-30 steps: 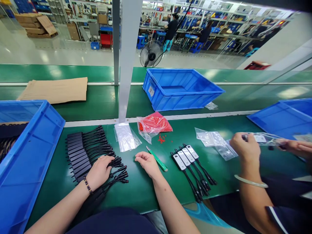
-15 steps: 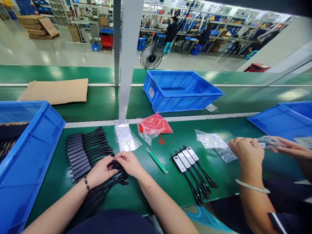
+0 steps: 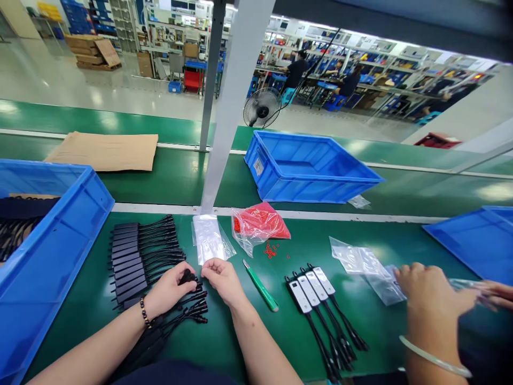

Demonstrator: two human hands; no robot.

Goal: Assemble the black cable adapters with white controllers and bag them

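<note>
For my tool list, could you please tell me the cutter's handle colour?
The cutter's handle is green, as the head view shows.

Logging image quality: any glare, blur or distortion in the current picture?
Head view: glare whitens the green worktop at far right and the clear bags. Head view: the blue crate at left looks stretched, probably by a wide lens. Head view: black cable ends in the left hand merge into a dark clump; the co-worker's near hand looks blurred.

A dark beaded bracelet [image 3: 145,313] is worn with navy clothing [image 3: 176,373].
</note>
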